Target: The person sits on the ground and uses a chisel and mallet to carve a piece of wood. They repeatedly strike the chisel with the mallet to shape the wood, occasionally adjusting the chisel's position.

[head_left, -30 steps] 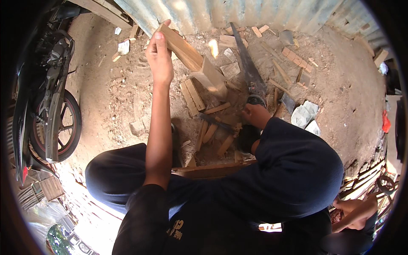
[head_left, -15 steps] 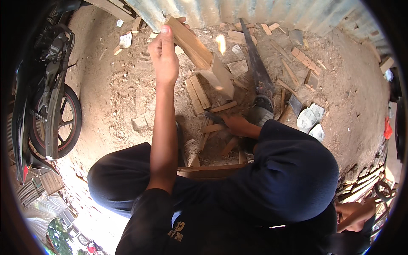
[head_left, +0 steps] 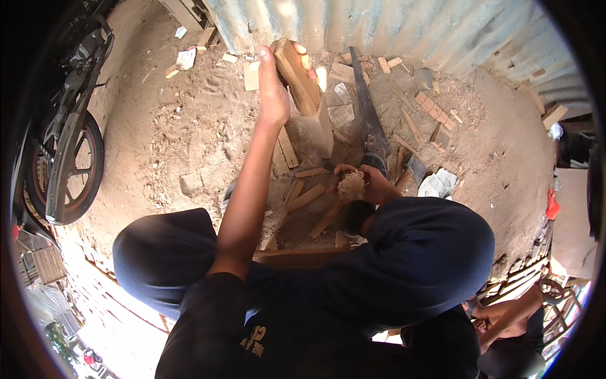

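My left hand (head_left: 275, 95) is raised ahead of me, thumb and fingers wrapped round a wooden block (head_left: 297, 79). A paler, angled wooden piece (head_left: 319, 132) meets the block's lower end; I cannot tell whether the two are joined. My right hand (head_left: 375, 184), low between my knees, is closed on an object with a pale, frayed round end (head_left: 351, 186). The rest of that object is hidden. Just beyond this hand lies a dark saw blade (head_left: 367, 107), pointing toward the metal wall.
Wood offcuts (head_left: 434, 110) and crumpled paper (head_left: 437, 183) litter the dirt floor. A corrugated metal wall (head_left: 391, 28) stands ahead. On the left is a motorcycle (head_left: 69, 145). Another person (head_left: 511, 316) sits at the lower right.
My left hand and the block have shifted right and tipped more upright. My right hand has turned: a dark flat part pointed left before, and now a frayed pale end faces up.
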The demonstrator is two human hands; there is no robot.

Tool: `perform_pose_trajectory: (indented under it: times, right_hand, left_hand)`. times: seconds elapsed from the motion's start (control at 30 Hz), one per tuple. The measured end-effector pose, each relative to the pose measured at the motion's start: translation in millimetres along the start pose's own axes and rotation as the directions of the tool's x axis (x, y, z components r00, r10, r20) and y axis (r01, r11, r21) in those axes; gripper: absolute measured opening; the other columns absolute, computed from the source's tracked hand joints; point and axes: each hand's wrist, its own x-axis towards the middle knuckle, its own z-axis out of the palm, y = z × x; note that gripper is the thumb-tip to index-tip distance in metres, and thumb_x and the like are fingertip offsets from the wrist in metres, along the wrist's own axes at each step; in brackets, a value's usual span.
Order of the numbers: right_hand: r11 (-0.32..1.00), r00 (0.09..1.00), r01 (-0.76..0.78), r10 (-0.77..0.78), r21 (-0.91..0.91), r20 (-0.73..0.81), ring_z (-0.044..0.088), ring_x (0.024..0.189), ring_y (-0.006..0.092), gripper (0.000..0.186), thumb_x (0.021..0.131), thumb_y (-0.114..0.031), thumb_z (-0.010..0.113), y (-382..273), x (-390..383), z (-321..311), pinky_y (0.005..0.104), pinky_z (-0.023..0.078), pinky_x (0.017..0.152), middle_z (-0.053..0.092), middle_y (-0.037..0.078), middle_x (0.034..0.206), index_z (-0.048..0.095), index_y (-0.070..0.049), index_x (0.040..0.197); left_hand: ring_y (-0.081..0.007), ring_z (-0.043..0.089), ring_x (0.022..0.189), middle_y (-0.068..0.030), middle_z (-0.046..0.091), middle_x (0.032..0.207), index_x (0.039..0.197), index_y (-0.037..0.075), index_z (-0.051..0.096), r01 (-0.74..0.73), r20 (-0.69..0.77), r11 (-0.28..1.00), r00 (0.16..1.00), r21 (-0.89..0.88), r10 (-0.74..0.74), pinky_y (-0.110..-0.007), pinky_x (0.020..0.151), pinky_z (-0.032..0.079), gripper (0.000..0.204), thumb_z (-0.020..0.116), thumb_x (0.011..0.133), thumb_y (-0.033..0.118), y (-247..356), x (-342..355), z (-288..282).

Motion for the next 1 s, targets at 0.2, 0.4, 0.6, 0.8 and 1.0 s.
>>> perform_pose_trajectory:
  times: [0.2, 0.4, 0.6, 0.8, 1.0]
  right_hand:
    - [0.793, 0.918, -0.111, -0.148, -0.598, -0.367, 0.071, 0.094, 0.0197, 0.038, 0.088, -0.015, 0.074, -116, -44, 57, 0.031, 0.056, 0.077, 0.07, 0.01, 0.107, 0.059, -0.001, 0.119]
    - [0.117, 0.672, -0.317, -0.672, -0.941, -0.31, 0.071, 0.087, 0.0167, 0.052, 0.079, -0.034, 0.084, -249, -90, 175, 0.0341, 0.055, 0.076, 0.073, 0.012, 0.087, 0.067, 0.004, 0.109]
    - [0.282, 0.34, 0.373, -0.928, -0.884, -0.152, 0.057, 0.07, 0.0133, 0.034, 0.097, -0.032, 0.065, -349, -83, 276, 0.0299, 0.049, 0.065, 0.061, 0.005, 0.088, 0.058, -0.003, 0.112]
    - [0.322, 0.486, 0.707, -0.868, -0.629, 0.102, 0.038, 0.041, 0.0049, 0.028, 0.094, -0.03, 0.067, -345, -34, 304, 0.0231, 0.028, 0.038, 0.046, -0.006, 0.056, 0.052, -0.015, 0.076]
    - [0.368, 0.624, 0.599, -0.771, -0.711, 0.127, 0.039, 0.033, 0.0077, 0.047, 0.095, -0.029, 0.066, -320, -1, 285, 0.0244, 0.027, 0.032, 0.046, 0.0, 0.043, 0.051, -0.013, 0.054]
  left_hand:
    - [-0.0128, 0.045, 0.06, -0.0016, 0.046, 0.069, 0.092, 0.006, 0.052, -0.079, -0.123, 0.994, 0.99, -0.072, 0.07, -0.029, 0.059, 0.043, 0.076, 0.016, 0.099, 0.072, -1, -8, 11]
    - [-0.0129, 0.045, 0.061, -0.001, 0.046, 0.068, 0.091, 0.006, 0.053, -0.048, -0.04, 0.995, 0.998, -0.086, 0.044, -0.029, 0.06, 0.041, 0.076, 0.015, 0.099, 0.072, -5, -11, 23]
    - [-0.0167, 0.046, 0.066, -0.003, 0.043, 0.068, 0.087, 0.006, 0.054, -0.021, 0.16, 1.0, 0.987, -0.022, 0.024, -0.032, 0.067, 0.041, 0.083, 0.006, 0.098, 0.072, 4, -13, 36]
    - [-0.0141, 0.045, 0.061, -0.0014, 0.045, 0.064, 0.079, 0.007, 0.057, -0.019, 0.234, 0.994, 0.971, -0.11, 0.045, -0.029, 0.062, 0.04, 0.084, 0.007, 0.099, 0.071, 20, -16, 44]
    - [-0.0131, 0.045, 0.061, -0.0009, 0.047, 0.065, 0.08, 0.007, 0.057, 0.107, 0.263, 0.986, 0.962, -0.126, -0.071, -0.027, 0.061, 0.04, 0.085, 0.007, 0.098, 0.073, 24, -21, 45]
